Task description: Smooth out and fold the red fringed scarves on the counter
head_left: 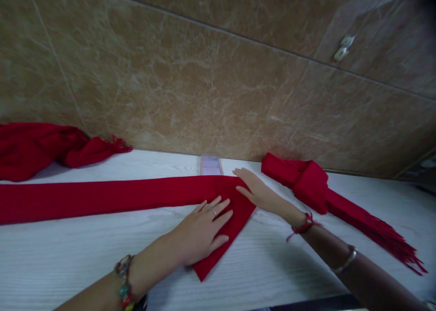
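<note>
A long red scarf [119,195] lies flat across the white table, its right end folded diagonally down toward me into a pointed tip. On that folded part rests my left hand [204,231], palm down with its fingers spread. My right hand [257,190] touches the scarf's upper right corner at the fold, fingers stretched out and parted. To its right lies another red scarf [309,184], folded into a knot-like shape with a fringed tail reaching toward the lower right.
A crumpled red scarf [44,147] with a fringe lies against the wall at the far left. Behind the flat scarf, a small pale printed card [211,165] sits by the wall. Brown marbled tiles [190,75] bound the back of the white table [85,256].
</note>
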`<state>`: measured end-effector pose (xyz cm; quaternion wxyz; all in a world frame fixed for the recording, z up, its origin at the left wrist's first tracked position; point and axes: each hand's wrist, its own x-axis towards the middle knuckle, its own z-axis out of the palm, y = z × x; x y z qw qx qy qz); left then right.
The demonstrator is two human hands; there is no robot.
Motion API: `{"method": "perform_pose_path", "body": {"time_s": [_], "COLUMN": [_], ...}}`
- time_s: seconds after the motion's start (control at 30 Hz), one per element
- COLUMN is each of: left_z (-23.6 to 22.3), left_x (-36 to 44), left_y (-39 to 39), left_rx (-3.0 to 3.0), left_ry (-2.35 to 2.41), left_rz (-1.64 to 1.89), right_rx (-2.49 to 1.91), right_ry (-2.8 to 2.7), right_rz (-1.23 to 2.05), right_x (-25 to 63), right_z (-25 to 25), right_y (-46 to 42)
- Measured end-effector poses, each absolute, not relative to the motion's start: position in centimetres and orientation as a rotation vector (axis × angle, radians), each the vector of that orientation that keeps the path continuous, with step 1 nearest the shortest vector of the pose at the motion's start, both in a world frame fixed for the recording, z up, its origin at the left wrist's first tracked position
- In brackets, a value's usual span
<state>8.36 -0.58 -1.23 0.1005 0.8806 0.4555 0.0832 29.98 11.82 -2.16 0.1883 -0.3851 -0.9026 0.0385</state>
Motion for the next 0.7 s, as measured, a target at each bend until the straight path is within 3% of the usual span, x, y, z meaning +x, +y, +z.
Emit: {"method": "perform_pose_path", "body": {"time_s": [0.2,0.4,0.53,0.63,0.7], "left_z": [-1.6,-2.2,-1.7,-1.0,-0.6], "left_x": [7.5,7.2,7.5,7.0,6.4], "left_y": [-1.2,-0.6,-0.6,-0.3,0.1], "left_rx": [2.563,2.742,2.639,2.348,2.176], "left_ry": [1.242,1.152,1.464,1.784,1.753], "left_rz": [0.034,0.294,0.587,0.560,0.483], "right_rx": [-1.194,-1.222,-1.408,-1.243,-1.043], "right_ry": [-2.669,-2.405,-2.040,-2.276,-2.536], "right_rz": [0.084,0.170,0.182,0.166,0.155], "right_x": [30.2,31.3,32.8,32.0,30.1], "right_z": [-5.0,-2.8,-1.2,-0.6,-0.4], "right_y": [8.8,10.5,9.0,5.6,2.9]}}
